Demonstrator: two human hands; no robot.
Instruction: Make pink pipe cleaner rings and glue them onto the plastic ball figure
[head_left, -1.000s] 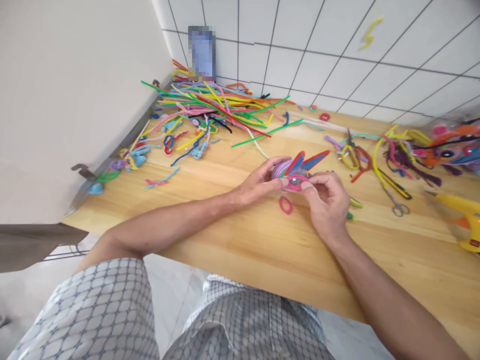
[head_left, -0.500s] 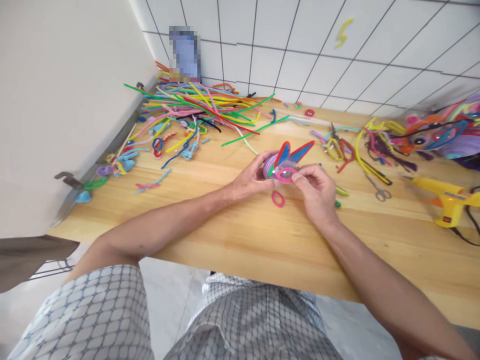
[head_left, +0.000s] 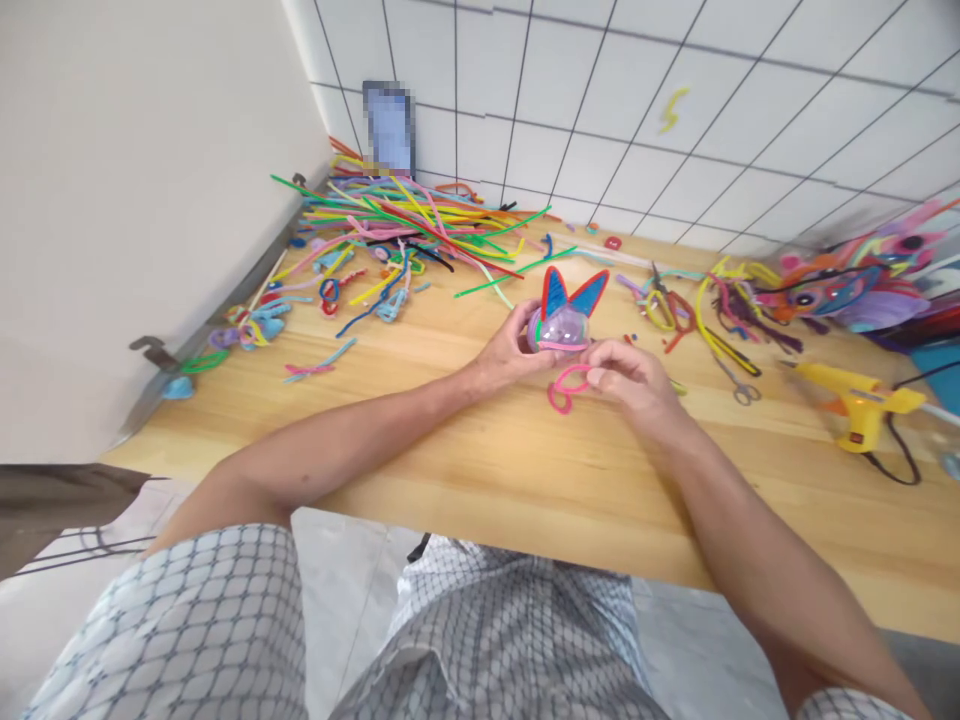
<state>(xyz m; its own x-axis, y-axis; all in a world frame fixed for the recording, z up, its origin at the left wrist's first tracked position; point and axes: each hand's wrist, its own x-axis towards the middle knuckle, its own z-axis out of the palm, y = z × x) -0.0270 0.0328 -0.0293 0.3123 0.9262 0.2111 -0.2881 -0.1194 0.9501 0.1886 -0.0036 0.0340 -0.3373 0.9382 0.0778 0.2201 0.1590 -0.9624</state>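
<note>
My left hand (head_left: pixel 512 345) is wrapped round a clear plastic ball (head_left: pixel 564 328) with purple pipe cleaner coiled on its left side. Two pointed ears (head_left: pixel 553 294), blue inside with red edges, stand up from its top. Between the thumb and fingers of my right hand (head_left: pixel 626 375) is a pink pipe-cleaner loop (head_left: pixel 574 376), just below the ball and apart from it. A second, darker pink ring (head_left: pixel 558 400) lies on the table, partly behind the held loop.
Pipe cleaners (head_left: pixel 420 215) are heaped at the back left beside a blurred phone-like object (head_left: pixel 390 130). Scissors (head_left: pixel 742 390) and a yellow glue gun (head_left: pixel 855 400) lie to the right. Colourful finished figures (head_left: pixel 840 290) stand at the far right.
The pink loop has come away from the front of the ball, and my right hand has lowered it. The ball's ears now point more upright. The camera view has shifted slightly.
</note>
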